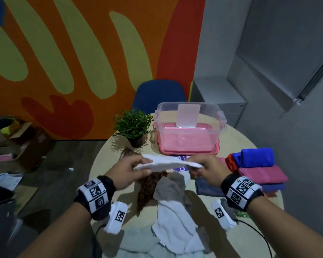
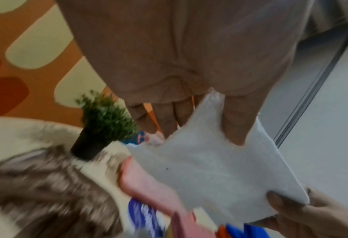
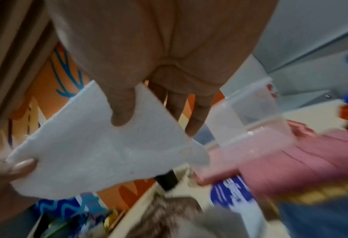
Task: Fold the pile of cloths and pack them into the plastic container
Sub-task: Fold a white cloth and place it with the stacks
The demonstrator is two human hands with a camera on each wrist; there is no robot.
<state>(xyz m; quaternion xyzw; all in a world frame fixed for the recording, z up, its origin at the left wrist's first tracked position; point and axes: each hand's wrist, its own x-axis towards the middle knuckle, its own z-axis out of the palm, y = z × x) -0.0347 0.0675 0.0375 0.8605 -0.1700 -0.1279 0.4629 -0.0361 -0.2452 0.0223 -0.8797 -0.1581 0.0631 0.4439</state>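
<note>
A folded white cloth [image 1: 166, 163] is held flat in the air between both hands, above the pile. My left hand [image 1: 132, 171] pinches its left end, thumb on top [image 2: 235, 127]. My right hand [image 1: 203, 167] pinches the right end the same way [image 3: 122, 111]. Below lies the unfolded pile [image 1: 172, 202] of brown, grey and white cloths. The clear plastic container [image 1: 190, 125] stands open behind the cloth, on a pink lid [image 1: 185, 150]. Folded blue, red, pink and dark blue cloths [image 1: 257, 168] are stacked at the right.
A small potted plant [image 1: 133, 127] stands left of the container on the round beige table [image 1: 237, 138]. A blue chair [image 1: 158, 94] is behind the table. Cardboard boxes [image 1: 21, 138] sit on the floor at the left.
</note>
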